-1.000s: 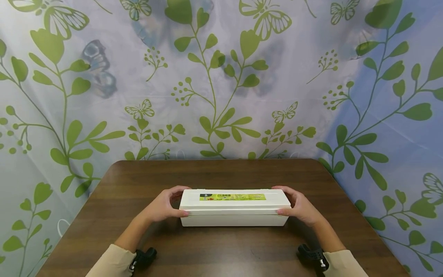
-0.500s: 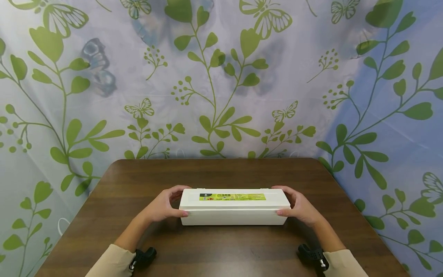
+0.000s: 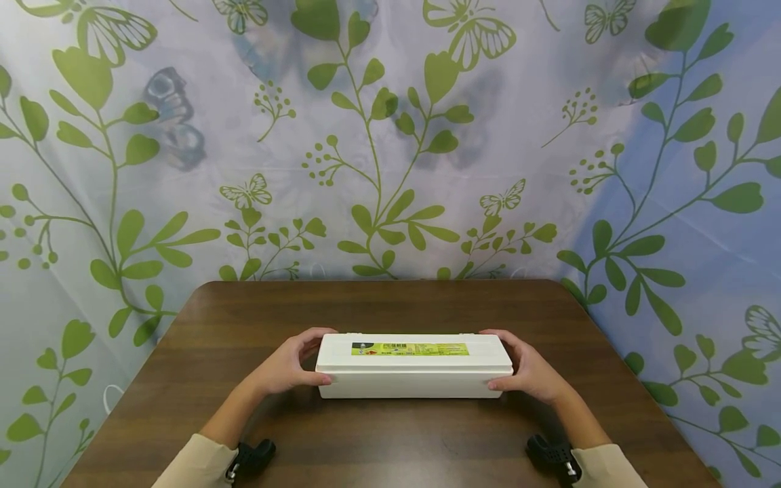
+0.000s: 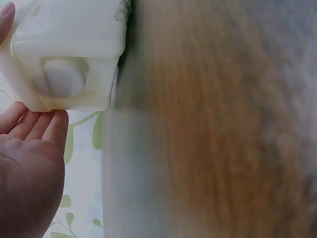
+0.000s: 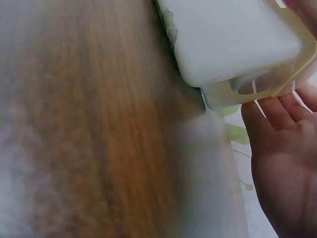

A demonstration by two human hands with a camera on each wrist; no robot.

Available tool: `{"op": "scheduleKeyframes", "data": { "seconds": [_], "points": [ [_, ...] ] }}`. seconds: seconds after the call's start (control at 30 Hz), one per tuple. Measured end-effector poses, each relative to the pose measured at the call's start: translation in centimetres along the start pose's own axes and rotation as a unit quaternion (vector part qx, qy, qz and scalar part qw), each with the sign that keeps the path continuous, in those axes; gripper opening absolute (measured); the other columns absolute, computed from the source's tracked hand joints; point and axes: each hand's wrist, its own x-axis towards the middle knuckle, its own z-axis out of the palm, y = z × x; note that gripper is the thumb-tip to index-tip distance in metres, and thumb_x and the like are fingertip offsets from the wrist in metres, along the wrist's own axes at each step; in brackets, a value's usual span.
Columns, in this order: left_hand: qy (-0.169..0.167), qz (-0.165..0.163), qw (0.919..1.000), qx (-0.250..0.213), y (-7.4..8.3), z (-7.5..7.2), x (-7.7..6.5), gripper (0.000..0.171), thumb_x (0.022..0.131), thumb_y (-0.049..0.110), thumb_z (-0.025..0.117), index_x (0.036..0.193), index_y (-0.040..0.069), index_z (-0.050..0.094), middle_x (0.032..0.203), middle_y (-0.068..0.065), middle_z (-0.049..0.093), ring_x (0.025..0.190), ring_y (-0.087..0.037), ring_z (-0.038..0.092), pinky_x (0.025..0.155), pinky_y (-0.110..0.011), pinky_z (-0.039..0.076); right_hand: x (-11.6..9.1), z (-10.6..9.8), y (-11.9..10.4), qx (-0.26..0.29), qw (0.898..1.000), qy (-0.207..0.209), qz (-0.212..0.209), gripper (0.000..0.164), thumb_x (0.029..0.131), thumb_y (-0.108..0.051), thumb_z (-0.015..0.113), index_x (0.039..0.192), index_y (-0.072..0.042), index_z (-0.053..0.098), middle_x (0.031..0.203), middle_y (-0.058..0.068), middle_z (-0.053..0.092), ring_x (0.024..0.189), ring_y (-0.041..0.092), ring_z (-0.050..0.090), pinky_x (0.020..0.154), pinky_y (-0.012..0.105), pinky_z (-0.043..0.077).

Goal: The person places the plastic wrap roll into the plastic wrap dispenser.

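Observation:
A long white plastic box with a lid lies crosswise on the brown table, a yellow-green label on its top. My left hand grips its left end, thumb on the front and fingers behind. At the right end my right hand holds it the same way. In the left wrist view, a pale round shape shows inside the box's end opening, above my left fingers. The right wrist view has my right fingertips touching the box's far side. What fills the box cannot be seen.
The wooden table has rounded far corners. Behind it hangs a curtain printed with green leaves and butterflies, and it continues along both sides. Black straps sit at both wrists.
A seam low on the box's front, visible a second ago, no longer shows there. My right thumb sits slightly lower on the front. Both hands have stayed at the box's ends.

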Motion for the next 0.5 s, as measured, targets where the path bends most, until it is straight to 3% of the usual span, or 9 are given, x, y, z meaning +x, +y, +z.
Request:
{"op": "scheduleKeyframes", "data": {
  "seconds": [0.23,0.5],
  "points": [
    [-0.019,-0.005,0.9998,0.009,-0.01,0.1,-0.34,0.085,0.078,0.017,0.091,0.148,0.015,0.043,0.146,-0.008,0.052,0.137,-0.013,0.051,0.11,-0.012,0.036,-0.1,0.31,-0.1,-0.015,1.0,0.004,-0.001,0.089,0.077,0.007,0.083,0.151,-0.002,0.035,0.133,0.008,0.057,0.109,0.016,0.064,0.08,0.04,0.061],
    [-0.036,-0.028,0.9989,0.014,0.42,0.22,-0.63,0.09,0.078,0.018,0.091,0.15,0.016,0.036,0.148,-0.007,0.046,0.141,-0.026,0.047,0.11,-0.011,0.036,-0.21,0.47,-0.08,-0.018,1.0,0.012,0.007,0.089,0.078,0.005,0.083,0.152,-0.003,0.034,0.134,0.006,0.057,0.109,0.016,0.064,0.08,0.04,0.061]
  ]
}}
